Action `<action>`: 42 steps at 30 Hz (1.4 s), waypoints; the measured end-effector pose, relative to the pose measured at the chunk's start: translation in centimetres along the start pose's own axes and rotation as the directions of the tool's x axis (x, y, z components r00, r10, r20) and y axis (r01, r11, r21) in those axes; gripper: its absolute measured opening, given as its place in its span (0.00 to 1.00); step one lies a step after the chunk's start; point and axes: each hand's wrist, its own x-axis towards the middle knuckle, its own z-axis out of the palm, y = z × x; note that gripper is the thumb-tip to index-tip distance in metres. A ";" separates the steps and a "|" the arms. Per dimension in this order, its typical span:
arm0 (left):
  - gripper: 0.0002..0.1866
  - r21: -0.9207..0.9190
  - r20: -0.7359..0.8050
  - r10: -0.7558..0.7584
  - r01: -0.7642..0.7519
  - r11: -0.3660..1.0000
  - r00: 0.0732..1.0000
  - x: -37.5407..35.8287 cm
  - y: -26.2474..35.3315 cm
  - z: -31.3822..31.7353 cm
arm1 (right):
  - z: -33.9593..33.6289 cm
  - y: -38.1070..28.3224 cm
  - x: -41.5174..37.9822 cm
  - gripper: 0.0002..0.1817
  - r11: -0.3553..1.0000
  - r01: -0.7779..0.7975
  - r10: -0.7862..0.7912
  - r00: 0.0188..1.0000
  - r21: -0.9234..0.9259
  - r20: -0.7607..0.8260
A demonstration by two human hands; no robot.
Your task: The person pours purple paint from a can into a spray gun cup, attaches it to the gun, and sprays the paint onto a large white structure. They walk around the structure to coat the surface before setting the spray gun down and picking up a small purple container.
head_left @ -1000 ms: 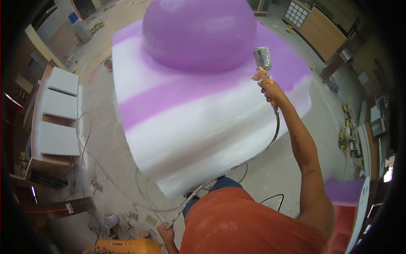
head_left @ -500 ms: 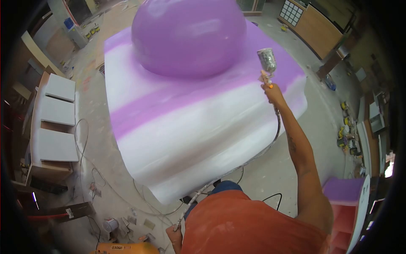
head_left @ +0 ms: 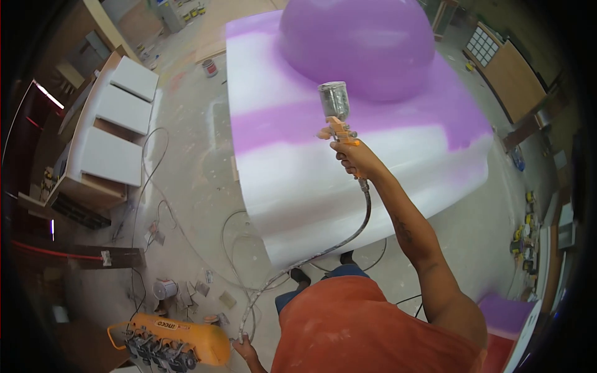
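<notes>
My right hand is wrapped round the handle of a spray gun, held out over a large white and purple piece. A silvery paint cup sits on top of the gun. From the handle an air hose curves down and back toward me. Low in the view, my left hand grips that hose near the floor side. The big piece has a glossy purple dome on a base with a white front, crossed by a purple band.
An orange air compressor stands at the lower left, beside a paint can and scraps. White panels rest on a bench at left. Loose hose loops lie on the floor. A purple-topped shelf stands at lower right.
My right hand has carried the spray gun leftward across the piece, away from its right side. The view has shifted left, bringing more of the compressor in. My left hand still grips the hose.
</notes>
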 end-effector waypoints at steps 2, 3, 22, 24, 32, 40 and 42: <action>0.12 0.038 -0.052 -0.009 0.011 0.999 0.999 0.5 -2.0 -1.2 | 3.5 -0.1 0.8 0.12 0.999 0.007 -0.011 0.996 0.041 0.092; 0.11 -0.007 -0.134 0.042 -0.044 0.999 0.990 0.8 -2.9 -1.5 | 5.0 -0.1 1.1 0.11 0.998 -0.019 0.012 0.992 0.054 0.128; 0.19 0.137 0.356 0.229 -0.293 0.946 0.906 -0.3 18.9 9.6 | -28.9 2.3 -3.1 0.11 0.996 0.000 -0.045 0.869 -0.091 -0.493; 0.20 0.083 0.452 0.296 -0.370 0.925 0.842 -1.3 21.2 11.9 | -34.3 2.0 -3.7 0.12 0.993 0.010 -0.074 0.815 -0.114 -0.575; 0.20 0.039 0.679 0.224 -0.340 0.940 0.699 -5.4 26.1 17.0 | -47.2 5.3 -1.4 0.16 0.652 -0.177 -0.622 0.431 -0.737 -0.653; 0.22 0.135 0.343 0.019 -0.069 0.988 0.939 -2.6 16.1 12.3 | -25.8 4.3 -4.2 0.17 0.985 0.003 -0.097 0.829 -0.170 -0.551; 0.21 0.122 0.248 -0.022 -0.009 0.992 0.968 -1.1 10.6 10.1 | -18.6 3.7 -4.8 0.15 0.994 0.017 -0.063 0.905 -0.112 -0.421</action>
